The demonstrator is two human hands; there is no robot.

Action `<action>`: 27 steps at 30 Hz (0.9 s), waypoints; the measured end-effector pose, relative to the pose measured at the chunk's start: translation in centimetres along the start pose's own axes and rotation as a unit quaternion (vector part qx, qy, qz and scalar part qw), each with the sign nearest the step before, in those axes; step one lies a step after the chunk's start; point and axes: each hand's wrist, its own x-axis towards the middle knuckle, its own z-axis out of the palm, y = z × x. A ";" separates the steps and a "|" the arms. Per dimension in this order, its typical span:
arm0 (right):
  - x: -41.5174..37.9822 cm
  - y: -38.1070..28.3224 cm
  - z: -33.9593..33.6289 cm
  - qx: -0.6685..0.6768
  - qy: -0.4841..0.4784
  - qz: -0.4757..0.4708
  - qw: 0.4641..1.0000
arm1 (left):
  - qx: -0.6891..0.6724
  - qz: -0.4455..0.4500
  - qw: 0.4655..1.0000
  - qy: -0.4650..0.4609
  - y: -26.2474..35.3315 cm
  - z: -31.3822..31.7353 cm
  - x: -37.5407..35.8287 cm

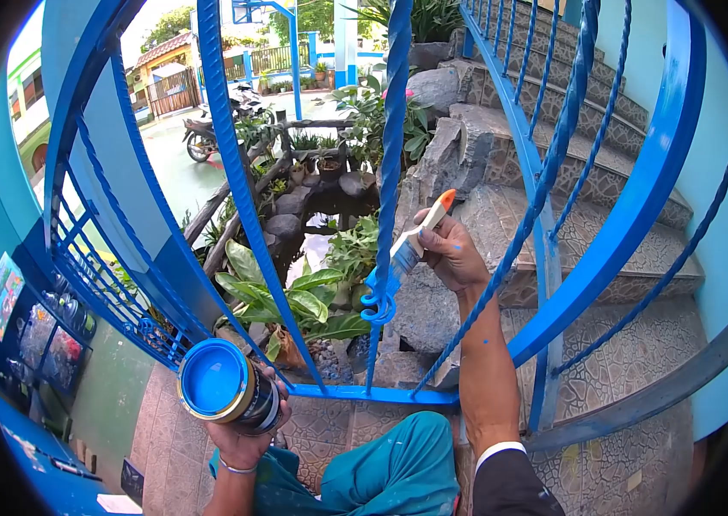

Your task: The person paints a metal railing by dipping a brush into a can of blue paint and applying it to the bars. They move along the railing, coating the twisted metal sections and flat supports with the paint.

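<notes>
My right hand grips a paintbrush with a pale handle tipped in orange. Its blue-coated bristles are right at a curled scroll low on a twisted blue bar of the metal railing. Specks of blue paint dot my right hand and forearm. At the lower left, my left hand is wrapped round a can of blue paint, its open top facing me. The paint surface shows inside the rim, and my fingers partly hide the dark side of the can.
Stone-patterned steps climb at the right behind a sloping blue rail. Beyond the bars lie a small pond, rocks and leafy plants. A motorcycle stands farther back. The railing's bottom bar crosses before my knees.
</notes>
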 end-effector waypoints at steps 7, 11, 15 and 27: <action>0.0 -0.5 -0.7 -0.035 -0.074 0.003 0.997 | -0.011 -0.017 0.999 -0.038 0.4 -0.6 0.0; 0.3 -1.1 0.0 -0.013 -0.070 -0.039 0.997 | -0.015 -0.019 0.999 -0.037 0.5 -0.6 0.1; 0.4 -0.7 0.7 -0.022 -0.095 -0.058 0.994 | -0.023 -0.025 0.999 -0.037 0.5 -0.6 0.1; -1.8 -1.3 -1.2 -0.073 -0.052 -0.053 0.995 | -0.015 -0.022 0.999 -0.024 0.5 -0.8 0.1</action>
